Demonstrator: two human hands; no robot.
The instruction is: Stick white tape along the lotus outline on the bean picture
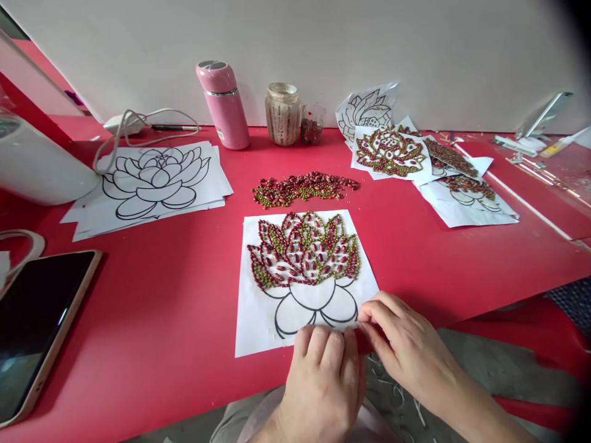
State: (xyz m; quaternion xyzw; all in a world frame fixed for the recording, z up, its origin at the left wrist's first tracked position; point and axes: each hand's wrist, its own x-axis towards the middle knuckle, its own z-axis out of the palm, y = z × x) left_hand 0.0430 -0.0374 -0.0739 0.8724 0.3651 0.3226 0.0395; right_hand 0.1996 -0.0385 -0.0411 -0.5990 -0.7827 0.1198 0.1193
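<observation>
A white sheet with a printed lotus (308, 307) lies on the red table in front of me. Red beans and small green beans cover its upper petals; the lower petals are bare outlines. My left hand (325, 375) is curled at the sheet's bottom edge, fingers closed. At the lower right corner, my right hand (401, 335) pinches thumb and forefinger together beside the left fingertips. Whatever is between the fingers is hidden, as is that corner. Just beyond the sheet sits a loose pile of mixed beans (302, 188).
Printed lotus sheets (157, 184) lie at left, near a phone (44, 332) and a white cylinder (41, 163). A pink flask (225, 107), glass jar (282, 117) and small bean cup (311, 128) stand at the back. Bean-covered sheets (392, 152) and a clipboard (545, 178) are at right.
</observation>
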